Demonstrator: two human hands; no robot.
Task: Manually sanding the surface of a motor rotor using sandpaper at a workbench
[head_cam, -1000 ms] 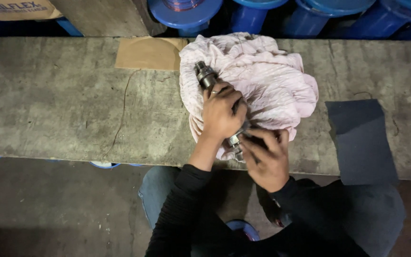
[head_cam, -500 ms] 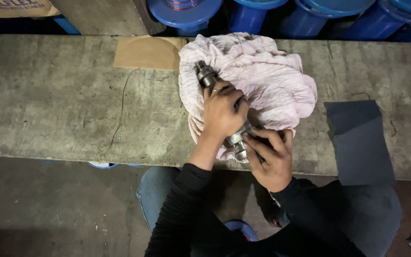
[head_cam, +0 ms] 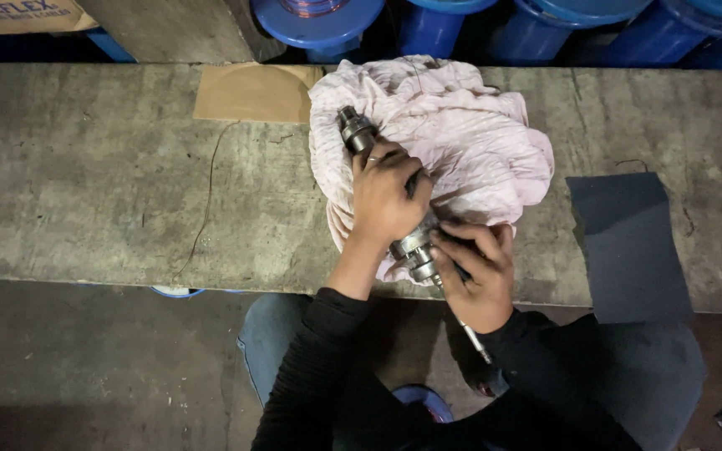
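Hands worked at the near edge of the grey concrete bench. The right hand was closed around the near end of the stepped, grey metal shaft assembly, fingers curled over its ringed collars; a thin steel spindle projected from under the palm, past the bench edge and toward the body. The left hand was clamped over the middle of the assembly, pressing it down. The part lay diagonally on the crumpled pale pink cloth, its far cylindrical end exposed beyond the left knuckles.

Handling judgement: the assembly appeared solid metal, therefore rigid and heavy for its size; its polished steps probably offered a slippery hold, possibly oily. The wider collars looked the safest gripping points, while the thin spindle seemed the part most liable to bend. The cloth was soft and gave cushioning.

A dark grey abrasive-looking sheet lay right of the hands, overhanging the near edge. A brown cardboard piece lay at the far edge, touching the cloth. Blue plastic drums stood beyond the bench.
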